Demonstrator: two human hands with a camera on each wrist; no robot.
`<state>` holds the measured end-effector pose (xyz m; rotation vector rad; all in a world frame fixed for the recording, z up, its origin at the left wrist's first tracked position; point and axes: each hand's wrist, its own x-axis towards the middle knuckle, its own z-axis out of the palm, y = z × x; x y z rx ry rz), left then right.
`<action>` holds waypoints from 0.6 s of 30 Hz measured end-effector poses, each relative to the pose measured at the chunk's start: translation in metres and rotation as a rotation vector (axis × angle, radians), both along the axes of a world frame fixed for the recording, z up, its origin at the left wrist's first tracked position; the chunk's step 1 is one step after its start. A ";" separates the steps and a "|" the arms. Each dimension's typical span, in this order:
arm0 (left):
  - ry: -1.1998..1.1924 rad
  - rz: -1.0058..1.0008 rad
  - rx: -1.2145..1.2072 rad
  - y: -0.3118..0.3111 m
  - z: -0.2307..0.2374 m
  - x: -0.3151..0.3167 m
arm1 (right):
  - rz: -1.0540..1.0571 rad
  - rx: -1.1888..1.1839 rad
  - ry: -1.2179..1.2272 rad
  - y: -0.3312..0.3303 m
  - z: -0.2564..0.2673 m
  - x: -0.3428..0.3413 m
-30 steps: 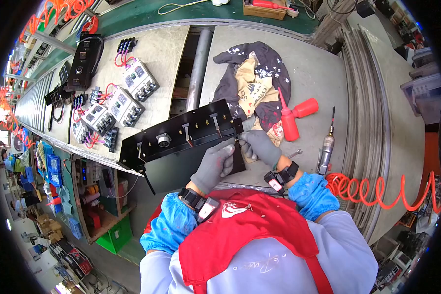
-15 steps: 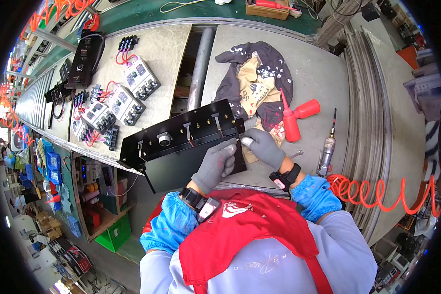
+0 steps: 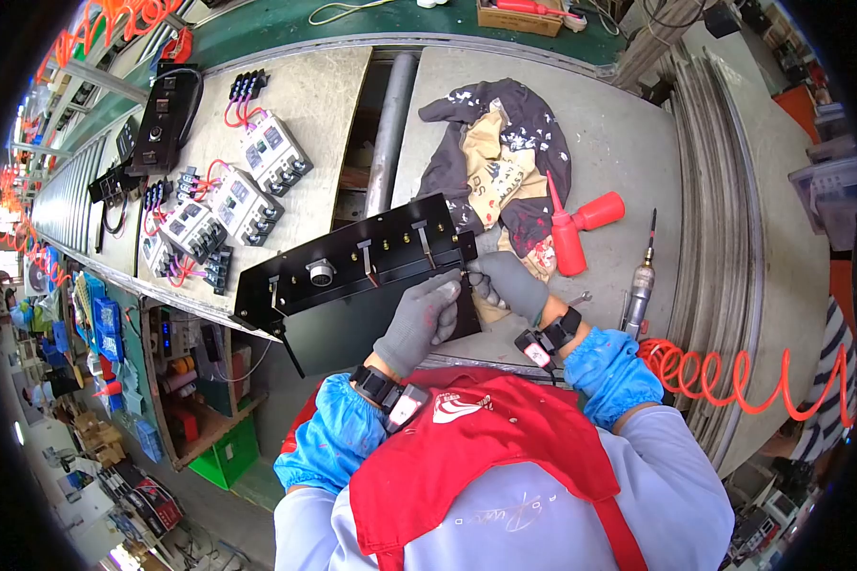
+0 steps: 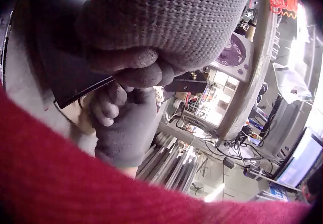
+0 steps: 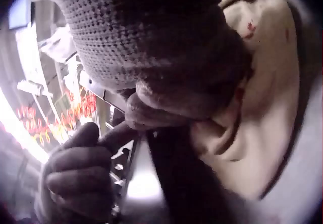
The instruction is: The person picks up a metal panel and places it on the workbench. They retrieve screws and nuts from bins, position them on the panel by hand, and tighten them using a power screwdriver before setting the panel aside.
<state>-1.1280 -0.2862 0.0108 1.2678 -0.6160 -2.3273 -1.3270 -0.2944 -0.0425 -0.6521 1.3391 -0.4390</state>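
A long black metal panel (image 3: 381, 309) with brass studs and a round connector (image 3: 321, 274) lies tilted at the table's front edge. Both gloved hands meet at its right end. With curled fingers, the left hand (image 3: 419, 319) grips the panel's edge by thumb and forefinger. The right hand (image 3: 512, 288) has its fingers bent and pinches a small part at the panel's end corner, mostly hidden by the fingertips. In the left wrist view the right hand (image 4: 128, 123) is just beyond the left hand (image 4: 161, 22). The right wrist view shows the right hand (image 5: 156, 47) above the panel's edge, beside the left hand (image 5: 78, 178).
Behind the hands lies a dark and tan cloth (image 3: 500, 162), with red bottles (image 3: 568, 243) against it. A power screwdriver (image 3: 641, 285) with a coiled orange hose (image 3: 724, 376) and a small wrench (image 3: 579, 299) lie right. Wired breakers (image 3: 248, 205) stand left.
The right hand's wrist and fingers have turned back and forth at the panel's corner, its fingers curling in again. The left hand and the panel have barely moved.
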 end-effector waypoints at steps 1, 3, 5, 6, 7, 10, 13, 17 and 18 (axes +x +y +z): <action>0.002 0.002 0.005 0.000 -0.001 0.000 | -0.010 0.043 -0.032 0.001 0.001 -0.002; -0.003 -0.008 0.002 0.000 -0.002 0.002 | -0.094 -0.033 -0.040 0.007 -0.001 -0.003; -0.002 -0.009 0.004 0.000 -0.002 0.001 | -0.126 -0.094 -0.046 0.011 -0.001 -0.008; -0.002 -0.003 0.007 -0.001 -0.001 0.000 | -0.113 -0.118 -0.050 0.010 0.000 -0.010; -0.003 0.005 0.012 -0.001 0.000 0.001 | -0.099 -0.141 -0.056 0.010 0.000 -0.010; 0.013 -0.005 0.014 0.000 -0.003 0.002 | 0.015 -0.216 0.011 0.005 0.002 -0.008; 0.016 0.000 0.009 0.000 -0.005 0.002 | 0.085 -0.274 0.093 0.001 0.006 -0.005; 0.017 0.001 0.006 -0.001 0.001 0.002 | 0.096 -0.374 0.166 0.004 -0.005 -0.001; 0.006 0.003 0.010 -0.001 0.001 0.002 | 0.080 -0.320 0.135 0.004 -0.004 -0.001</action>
